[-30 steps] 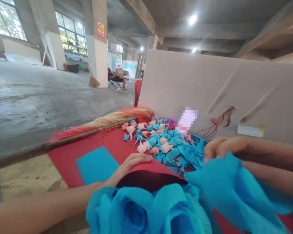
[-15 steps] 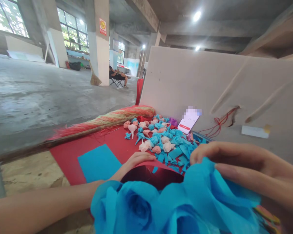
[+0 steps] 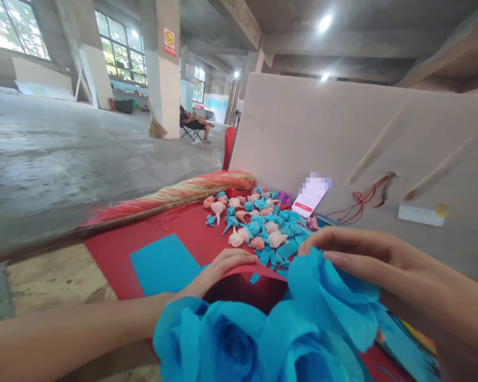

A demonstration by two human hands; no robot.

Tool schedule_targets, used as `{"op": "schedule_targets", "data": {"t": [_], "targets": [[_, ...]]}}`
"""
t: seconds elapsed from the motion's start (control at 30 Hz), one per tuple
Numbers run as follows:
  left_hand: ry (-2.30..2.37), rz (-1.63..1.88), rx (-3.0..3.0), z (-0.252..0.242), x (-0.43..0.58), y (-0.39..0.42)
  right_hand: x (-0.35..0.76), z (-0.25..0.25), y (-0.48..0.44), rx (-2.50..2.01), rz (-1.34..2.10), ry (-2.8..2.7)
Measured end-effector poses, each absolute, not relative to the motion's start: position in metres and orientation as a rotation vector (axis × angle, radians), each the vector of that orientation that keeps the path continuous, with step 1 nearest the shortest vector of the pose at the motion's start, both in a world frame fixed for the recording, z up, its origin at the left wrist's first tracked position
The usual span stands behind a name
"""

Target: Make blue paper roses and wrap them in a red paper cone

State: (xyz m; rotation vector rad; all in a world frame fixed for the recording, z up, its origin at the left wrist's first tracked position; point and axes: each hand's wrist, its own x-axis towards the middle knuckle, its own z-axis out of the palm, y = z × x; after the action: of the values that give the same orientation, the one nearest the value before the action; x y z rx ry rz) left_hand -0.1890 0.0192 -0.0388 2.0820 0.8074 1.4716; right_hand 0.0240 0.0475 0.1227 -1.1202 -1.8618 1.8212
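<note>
Blue crepe-paper roses [image 3: 235, 342] fill the bottom of the view close to me. Behind them curves a sheet of red paper [image 3: 227, 276], dark on its inner side, with a small blue scrap on it. My left hand [image 3: 223, 268] is closed over the far edge of this red paper, its thumb hidden. At the right, my right hand [image 3: 366, 260] pinches the upper petals of one blue paper rose [image 3: 322, 297] between thumb and fingers. That rose leans against the others.
Small pink, white and blue paper buds [image 3: 258, 217] and blue scraps lie on the red table covering [image 3: 115, 265]. A blue paper square [image 3: 163, 262], a phone [image 3: 310, 197] and a red-green fringe bundle [image 3: 183, 191] are around them. A grey board [image 3: 302, 127] stands behind; a person [image 3: 195, 122] sits far off.
My right hand has moved left with the blue rose, bringing it nearer the other roses. The left hand stays at the red paper.
</note>
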Motion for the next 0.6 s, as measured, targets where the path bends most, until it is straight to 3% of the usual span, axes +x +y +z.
{"op": "schedule_targets", "data": {"t": [0.6], "targets": [[0.804, 1.123, 2.234, -0.022, -0.194, 0.010, -0.005, 0.110, 0.040, -0.993, 1.597, -2.156]]}}
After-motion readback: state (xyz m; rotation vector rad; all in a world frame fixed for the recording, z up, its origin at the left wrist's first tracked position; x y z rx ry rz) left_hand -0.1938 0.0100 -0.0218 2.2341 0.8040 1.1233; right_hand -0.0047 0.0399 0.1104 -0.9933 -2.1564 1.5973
